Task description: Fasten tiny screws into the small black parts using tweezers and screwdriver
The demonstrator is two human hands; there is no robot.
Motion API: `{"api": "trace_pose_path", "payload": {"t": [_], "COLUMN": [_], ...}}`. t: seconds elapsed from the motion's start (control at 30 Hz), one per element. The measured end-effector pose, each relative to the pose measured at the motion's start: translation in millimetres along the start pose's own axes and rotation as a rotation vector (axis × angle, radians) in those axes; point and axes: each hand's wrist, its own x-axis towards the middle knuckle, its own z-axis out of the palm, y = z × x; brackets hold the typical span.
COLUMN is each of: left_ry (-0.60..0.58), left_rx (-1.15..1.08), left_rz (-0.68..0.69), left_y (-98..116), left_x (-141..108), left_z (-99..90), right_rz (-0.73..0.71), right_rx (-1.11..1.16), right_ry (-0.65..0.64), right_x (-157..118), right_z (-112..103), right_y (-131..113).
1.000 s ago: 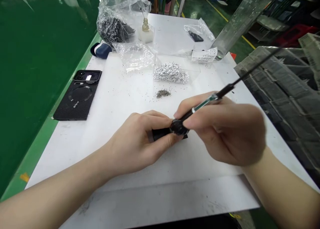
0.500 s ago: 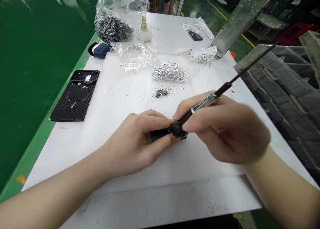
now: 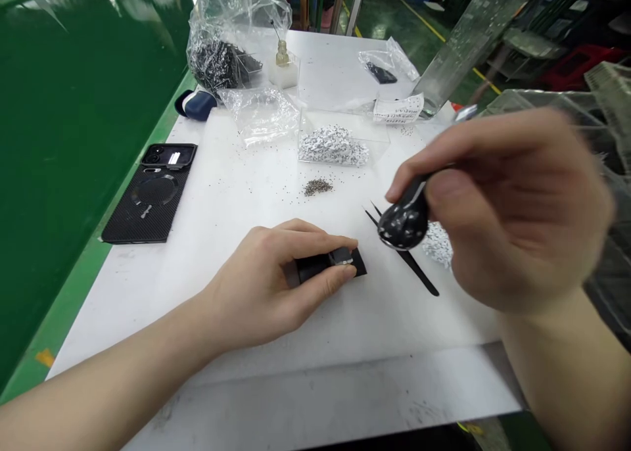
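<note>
My left hand (image 3: 276, 280) rests on the white table and pinches a small black part (image 3: 341, 256), which sits by a flat black block (image 3: 359, 261). To the right, my right hand (image 3: 513, 208) is raised and closed around a black screwdriver (image 3: 404, 224), its rounded end toward the left hand and its shaft mostly hidden. Below the screwdriver lie black tweezers (image 3: 417, 273), beside a pile of small white pieces (image 3: 438, 244). Past the hands are a small heap of tiny screws (image 3: 318, 187) and a clear tray (image 3: 335, 145) of white pieces.
A black phone (image 3: 150, 194) and a dark blue case (image 3: 197, 104) lie at left. Plastic bags (image 3: 261, 116), a small bottle (image 3: 282, 55) and a paper label (image 3: 398, 108) stand or lie farther back. Crates are at the right.
My right hand has lifted the screwdriver off the black part and moved it right and up, uncovering the tweezers and white pile. My left hand has barely moved.
</note>
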Motion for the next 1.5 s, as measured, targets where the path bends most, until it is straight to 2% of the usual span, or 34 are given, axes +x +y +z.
{"api": "trace_pose_path", "payload": {"t": [0.07,0.1,0.3,0.4,0.47,0.63,0.7,0.83,0.9,1.0,1.1,1.2,1.27,1.4,1.5], "left_ry": [0.045,0.069,0.145,0.187,0.198,0.307,0.347,0.532,0.624,0.677,0.695,0.677,0.637,0.546,0.494], "left_rx": [-0.02,-0.033,-0.047,0.019,0.056,-0.053,-0.1,-0.088,-0.099,-0.096,0.035,0.225,0.284,0.394,0.47], "left_rz": [0.014,0.02,0.074,0.098,0.118,0.136,0.126,0.02,-0.045,-0.122,-0.183,-0.149,-0.12,-0.106,-0.131], "left_y": [-0.3,0.1,5.9,7.6,8.2,9.9,12.4,24.7,34.2,50.0,63.4,65.2,56.6,25.2,8.4], "left_x": [-1.2,-1.5,-1.1,-1.3,-1.7,-1.2,0.0,4.5,7.7,13.9,25.6,47.6,67.7,109.4,128.7], "left_z": [1.5,2.1,1.6,1.0,1.5,4.1,4.4,0.7,-3.2,-10.3,-19.7,-32.2,-41.1,-55.5,-62.1], "right_rz": [-0.05,-0.06,0.027,0.061,0.06,0.074,0.089,0.147,0.144,0.111,0.069,0.017,-0.005,-0.048,-0.068], "right_rx": [-0.007,-0.025,-0.221,-0.226,-0.22,-0.351,-0.421,-0.441,-0.437,-0.425,-0.438,-0.443,-0.433,-0.406,-0.377], "right_ry": [-0.005,-0.051,-0.521,-0.651,-0.61,-0.267,-0.275,-0.45,-0.457,-0.41,-0.317,-0.284,-0.297,-0.303,-0.291], "right_x": [2.8,4.4,10.7,13.1,14.8,21.7,24.4,28.1,29.6,32.1,34.2,35.5,36.1,37.4,37.3], "right_z": [-5.6,-9.0,-21.0,-16.8,-17.1,-41.4,-54.0,-65.3,-62.9,-55.5,-49.9,-47.8,-47.6,-46.4,-44.3], "right_y": [6.6,10.3,20.3,20.2,21.4,34.4,42.8,56.4,58.8,59.6,63.5,71.1,75.7,78.8,77.4]}}
